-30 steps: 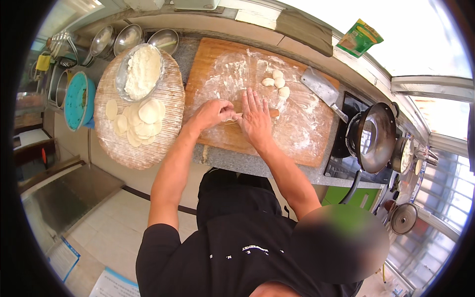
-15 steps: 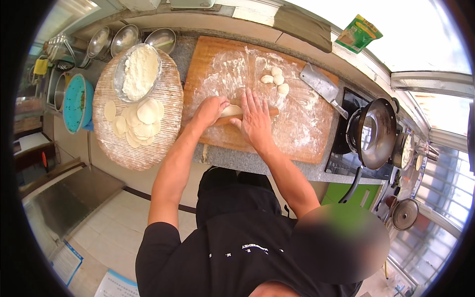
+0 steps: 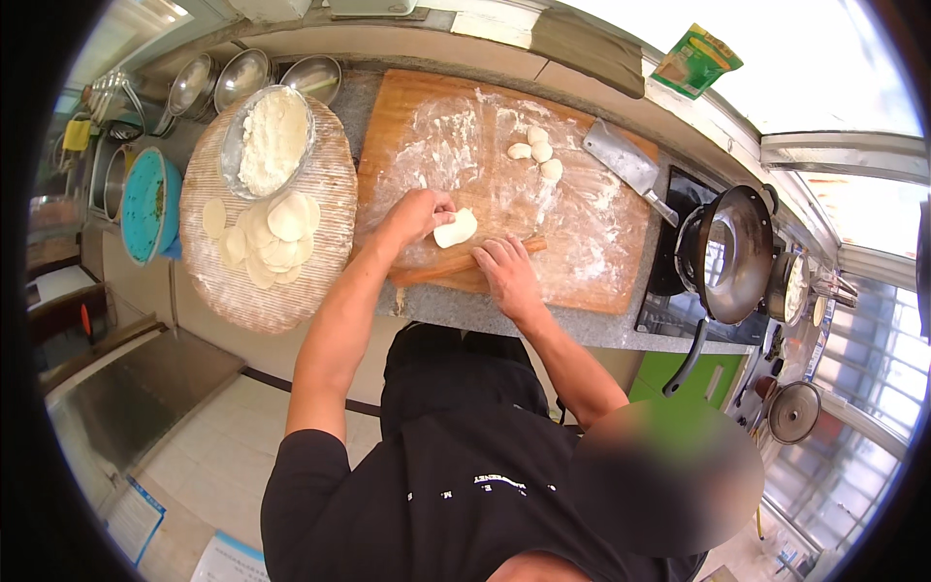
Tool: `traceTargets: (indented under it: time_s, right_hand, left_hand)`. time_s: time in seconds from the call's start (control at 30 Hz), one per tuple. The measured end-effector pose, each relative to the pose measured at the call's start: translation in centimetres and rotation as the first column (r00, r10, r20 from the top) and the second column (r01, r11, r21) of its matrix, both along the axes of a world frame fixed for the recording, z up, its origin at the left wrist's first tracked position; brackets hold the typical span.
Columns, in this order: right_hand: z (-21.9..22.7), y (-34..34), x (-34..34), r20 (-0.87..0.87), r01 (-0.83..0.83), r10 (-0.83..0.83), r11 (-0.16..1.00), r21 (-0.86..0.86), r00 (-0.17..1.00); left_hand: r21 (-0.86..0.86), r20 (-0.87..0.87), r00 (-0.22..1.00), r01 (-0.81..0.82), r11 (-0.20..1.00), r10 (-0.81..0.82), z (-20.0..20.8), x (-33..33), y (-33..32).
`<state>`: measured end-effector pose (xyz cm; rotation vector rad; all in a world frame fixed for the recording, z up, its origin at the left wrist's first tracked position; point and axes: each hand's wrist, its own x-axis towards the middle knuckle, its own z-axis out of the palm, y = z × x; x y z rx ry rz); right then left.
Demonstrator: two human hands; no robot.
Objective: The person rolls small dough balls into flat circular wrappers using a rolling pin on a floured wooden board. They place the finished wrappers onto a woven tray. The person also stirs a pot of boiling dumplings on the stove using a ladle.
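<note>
My left hand (image 3: 417, 215) pinches the edge of a small white dough wrapper (image 3: 456, 229), partly lifted off the floured wooden board (image 3: 427, 160). Nearer to me, a wooden rolling pin (image 3: 436, 269) lies slantwise by the board's front edge. The fingers of my right hand (image 3: 508, 276) curl over the pin toward its right end. Several small dough pieces (image 3: 540, 152) sit in a cluster farther back on the board. At the left, flattened dough wrappers (image 3: 274, 240) are piled on a round ribbed tray (image 3: 218, 281).
A bowl of flour (image 3: 269, 141) stands on the round tray, beside a turquoise basin (image 3: 152, 206). A cleaver (image 3: 626, 160) rests at the board's right edge. Beyond it, a wok (image 3: 742, 257) sits on the cooktop, its handle pointing toward me. Metal bowls (image 3: 242, 78) stand at the back left.
My right hand has drawn back from the dough, bringing the rolling pin nearer to me. The dough wrapper, pinched by my left hand, is now off the pin and partly raised.
</note>
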<state>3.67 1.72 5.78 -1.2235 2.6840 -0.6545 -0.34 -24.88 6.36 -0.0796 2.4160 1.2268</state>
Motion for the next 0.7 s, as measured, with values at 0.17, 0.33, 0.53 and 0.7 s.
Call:
traceTargets:
  time_s: [0.17, 0.33, 0.53, 0.7]
  right_hand:
    - [1.4, -0.5, -1.8, -0.042, -0.026, 0.02, 0.992, -0.126, 0.999]
    - [0.5, -1.9, -3.0, -0.019, 0.018, -0.017, 0.999, 0.033, 1.0]
    - [-0.2, -6.4, -5.8, -0.151, 0.131, -0.102, 0.971, 0.201, 0.983]
    - [1.3, -4.4, -3.0, -0.058, 0.046, -0.029, 0.949, 0.311, 0.998]
  left_hand:
    - [0.025, -0.196, 0.977, -0.078, 0.997, 0.081, 0.2, 1.1, -0.3]
    - [-0.342, -0.367, 0.91, -0.325, 0.881, 0.194, 0.3, 4.9, 1.0]
    - [-0.569, -0.483, 0.863, -0.438, 0.696, 0.149, -1.5, 4.5, 1.1]
    - [-0.426, -0.398, 0.91, -0.297, 0.855, 0.118, -2.3, 7.4, 0.8]
